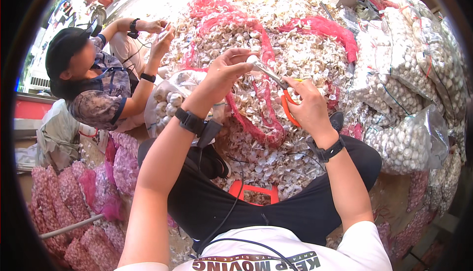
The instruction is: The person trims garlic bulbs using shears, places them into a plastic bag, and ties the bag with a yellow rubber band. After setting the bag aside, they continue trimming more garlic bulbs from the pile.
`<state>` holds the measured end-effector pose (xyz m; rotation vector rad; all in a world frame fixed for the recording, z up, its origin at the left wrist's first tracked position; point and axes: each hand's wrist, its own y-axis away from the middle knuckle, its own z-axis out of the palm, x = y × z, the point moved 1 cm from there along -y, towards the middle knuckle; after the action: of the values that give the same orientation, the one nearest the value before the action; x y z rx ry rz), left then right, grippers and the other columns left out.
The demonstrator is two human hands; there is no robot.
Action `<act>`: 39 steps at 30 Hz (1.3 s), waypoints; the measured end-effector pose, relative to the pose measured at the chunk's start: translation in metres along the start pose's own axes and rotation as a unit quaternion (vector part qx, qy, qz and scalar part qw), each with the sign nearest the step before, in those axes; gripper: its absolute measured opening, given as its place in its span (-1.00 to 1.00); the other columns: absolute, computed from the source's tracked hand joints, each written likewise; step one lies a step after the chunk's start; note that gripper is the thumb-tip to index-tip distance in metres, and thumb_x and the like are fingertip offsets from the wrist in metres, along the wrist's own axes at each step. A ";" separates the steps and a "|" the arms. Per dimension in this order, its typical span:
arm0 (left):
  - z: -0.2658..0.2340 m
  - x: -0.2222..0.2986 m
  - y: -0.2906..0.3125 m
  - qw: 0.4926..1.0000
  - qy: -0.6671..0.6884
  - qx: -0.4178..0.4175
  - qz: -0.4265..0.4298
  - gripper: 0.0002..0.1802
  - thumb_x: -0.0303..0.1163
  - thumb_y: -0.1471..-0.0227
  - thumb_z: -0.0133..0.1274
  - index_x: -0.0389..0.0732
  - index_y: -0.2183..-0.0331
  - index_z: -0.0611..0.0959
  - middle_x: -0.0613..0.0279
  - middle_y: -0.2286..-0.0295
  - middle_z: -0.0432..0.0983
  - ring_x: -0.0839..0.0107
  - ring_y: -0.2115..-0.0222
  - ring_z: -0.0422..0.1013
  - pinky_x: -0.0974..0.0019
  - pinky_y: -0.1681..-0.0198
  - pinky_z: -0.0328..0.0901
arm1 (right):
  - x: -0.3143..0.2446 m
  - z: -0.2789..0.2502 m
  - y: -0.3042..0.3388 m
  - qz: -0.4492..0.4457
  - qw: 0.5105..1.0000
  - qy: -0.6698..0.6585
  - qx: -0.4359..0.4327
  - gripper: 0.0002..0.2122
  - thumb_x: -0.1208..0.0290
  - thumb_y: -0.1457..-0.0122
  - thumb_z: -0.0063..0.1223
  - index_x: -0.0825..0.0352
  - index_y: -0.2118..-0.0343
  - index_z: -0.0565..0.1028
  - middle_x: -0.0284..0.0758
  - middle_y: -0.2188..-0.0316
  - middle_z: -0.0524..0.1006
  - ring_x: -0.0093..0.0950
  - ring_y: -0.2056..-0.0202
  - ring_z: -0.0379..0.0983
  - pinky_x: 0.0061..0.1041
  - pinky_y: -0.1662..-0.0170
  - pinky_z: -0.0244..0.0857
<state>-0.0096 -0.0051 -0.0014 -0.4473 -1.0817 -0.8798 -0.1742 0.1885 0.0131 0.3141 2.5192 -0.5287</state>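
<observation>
My left hand [227, 70] pinches a white garlic bulb [252, 59] between its thumb and fingers, out in front of me. Closed around the orange handles of a pair of shears [287, 104] is my right hand [308, 104]. The blades point up and left and their tip reaches the bulb; whether they are apart there is too small to tell. Beneath both hands lies a broad heap of garlic skins [300, 54] with bulbs among them. Pink mesh netting [268, 135] runs across the heap.
To the left sits a co-worker [93, 74], both hands raised. A clear bag of garlic bulbs [167, 104] stands between us. Large filled bags [399, 145] pile up at right, and pink mesh sacks [64, 197] at lower left. A red stool [271, 192] shows between my legs; cables hang nearby.
</observation>
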 end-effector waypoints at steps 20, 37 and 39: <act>-0.002 0.003 0.004 0.994 0.098 0.042 -0.013 -0.59 -0.52 -0.06 0.15 -0.25 0.04 0.45 0.25 0.19 0.42 0.40 0.17 0.48 0.23 -0.07 0.41 | -0.013 0.002 0.000 0.113 0.991 -0.050 -0.053 -0.50 0.13 -0.03 0.32 0.24 -0.02 0.51 -0.20 0.32 0.53 -0.24 0.30 0.52 -0.34 0.22 0.37; 0.002 -0.006 0.003 0.991 0.127 0.030 -0.038 -0.64 -0.54 -0.09 0.13 -0.25 0.05 0.48 0.22 0.21 0.49 0.33 0.11 0.48 0.28 -0.09 0.34 | -0.010 0.008 0.002 0.044 0.998 -0.014 0.030 -0.54 0.20 -0.02 0.33 0.20 0.00 0.54 -0.22 0.40 0.48 -0.22 0.37 0.50 -0.31 0.28 0.38; 0.004 -0.006 0.003 0.990 0.130 0.028 -0.046 -0.62 -0.55 -0.08 0.13 -0.25 0.04 0.47 0.24 0.22 0.48 0.33 0.12 0.48 0.27 -0.10 0.34 | -0.007 0.008 0.002 0.028 0.998 0.004 0.053 -0.50 0.14 0.00 0.35 0.18 -0.02 0.53 -0.21 0.36 0.48 -0.23 0.33 0.49 -0.32 0.27 0.38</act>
<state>-0.0111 0.0018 -0.0046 -0.2291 -0.8898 -0.9565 -0.1644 0.1861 0.0102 0.4264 2.4880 -0.6398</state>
